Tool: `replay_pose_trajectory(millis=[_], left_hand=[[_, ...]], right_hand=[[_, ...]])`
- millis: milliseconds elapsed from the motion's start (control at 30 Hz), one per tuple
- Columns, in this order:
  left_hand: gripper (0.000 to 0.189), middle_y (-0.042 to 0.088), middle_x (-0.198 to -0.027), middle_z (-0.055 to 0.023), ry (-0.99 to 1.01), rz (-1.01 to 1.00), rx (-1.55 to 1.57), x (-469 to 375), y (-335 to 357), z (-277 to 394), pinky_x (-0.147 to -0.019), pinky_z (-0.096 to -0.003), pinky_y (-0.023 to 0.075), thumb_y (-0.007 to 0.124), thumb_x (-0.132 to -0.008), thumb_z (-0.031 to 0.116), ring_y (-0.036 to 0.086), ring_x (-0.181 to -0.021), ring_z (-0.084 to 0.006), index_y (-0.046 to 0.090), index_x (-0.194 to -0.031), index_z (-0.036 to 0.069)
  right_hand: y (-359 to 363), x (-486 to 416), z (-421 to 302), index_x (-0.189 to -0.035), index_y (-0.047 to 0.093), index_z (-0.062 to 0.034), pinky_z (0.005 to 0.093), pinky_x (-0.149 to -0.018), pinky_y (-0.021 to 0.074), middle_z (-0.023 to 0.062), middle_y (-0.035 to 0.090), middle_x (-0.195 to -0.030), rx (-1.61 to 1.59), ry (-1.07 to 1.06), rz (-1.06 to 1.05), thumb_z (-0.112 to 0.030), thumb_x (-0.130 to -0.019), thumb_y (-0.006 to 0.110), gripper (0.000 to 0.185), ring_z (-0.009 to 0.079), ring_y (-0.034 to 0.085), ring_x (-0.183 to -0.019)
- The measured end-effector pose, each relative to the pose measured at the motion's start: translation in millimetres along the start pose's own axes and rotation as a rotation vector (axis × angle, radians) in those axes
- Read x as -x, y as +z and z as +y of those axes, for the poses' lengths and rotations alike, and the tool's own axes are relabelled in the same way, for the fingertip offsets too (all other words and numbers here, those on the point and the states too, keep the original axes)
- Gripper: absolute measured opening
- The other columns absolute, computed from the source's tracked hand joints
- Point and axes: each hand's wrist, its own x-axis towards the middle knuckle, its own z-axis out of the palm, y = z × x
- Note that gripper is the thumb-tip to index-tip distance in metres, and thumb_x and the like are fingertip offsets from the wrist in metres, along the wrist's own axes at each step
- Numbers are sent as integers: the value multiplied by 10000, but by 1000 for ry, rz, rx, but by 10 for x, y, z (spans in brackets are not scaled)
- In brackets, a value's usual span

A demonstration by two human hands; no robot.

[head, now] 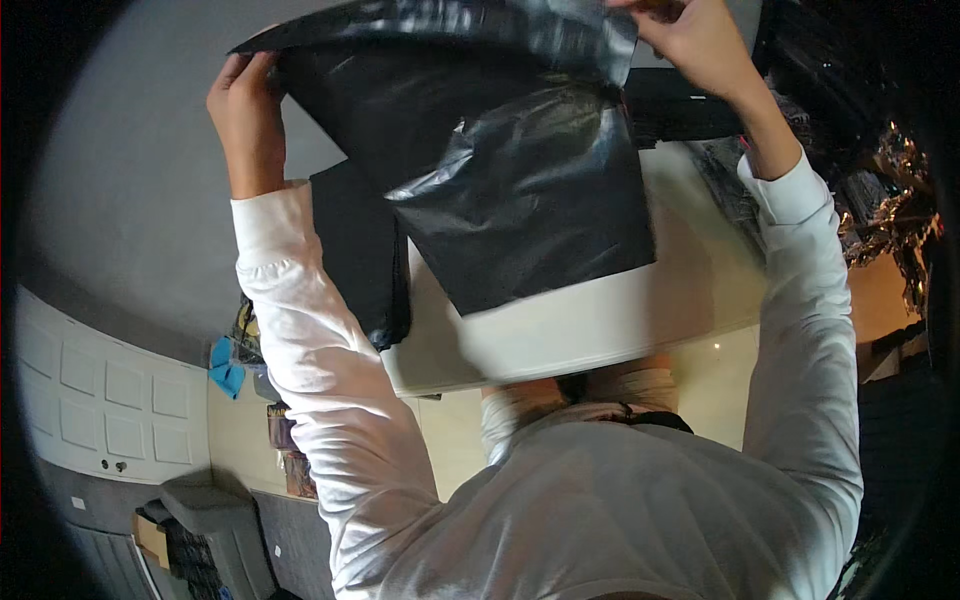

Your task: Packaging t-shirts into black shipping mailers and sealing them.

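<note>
A glossy black plastic mailer bag (517, 187) hangs stretched between my hands above a white table (570, 315). My left hand (251, 97) pinches its upper left corner. At the upper right, my right hand (690, 37) grips the other top corner, and the frame's top edge cuts off part of its fingers. A lighter, shiny strip runs along the bag's upper edge. The lower edge hangs loose and slants up to the right. Beneath it, partly covered by the bag and my left sleeve, another black plastic sheet or bag (356, 240) drapes over the table's edge.
Stacked black plastic packages (682, 105) lie at the table's far right. Beyond my right arm is crinkled, shiny plastic (892, 202). To the left are a white panelled door (112, 382), a blue item (226, 367) and boxes on the floor (300, 472). A grey sofa (217, 525) stands lower left.
</note>
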Motion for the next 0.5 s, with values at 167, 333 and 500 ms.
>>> replay_pose_trajectory(millis=[167,333,500], left_hand=[[247,738,-1068,-102,-34,40,120,73,207,-22,-836,-286,548,675,-983,50,687,-937,-175,739,-1195,-60],[231,753,-1008,-84,56,30,137,124,170,102,-779,-260,524,761,-959,84,688,-892,-140,766,-1155,-38],[233,781,-1026,-83,277,21,-166,-176,223,277,-854,-346,567,791,-945,167,736,-932,-235,778,-1102,-4]], right_hand=[[-190,154,-12,-827,690,2,211,-476,382,-33,626,-649,216,-59,-66,5,-932,674,107,22,528,-530],[-76,513,-328,-895,726,12,202,-473,371,-44,616,-660,-215,202,9,12,-922,720,27,5,511,-540],[-137,819,37,-1097,756,-13,178,-529,489,19,762,-886,-336,239,-278,-140,-1025,678,166,58,647,-642]])
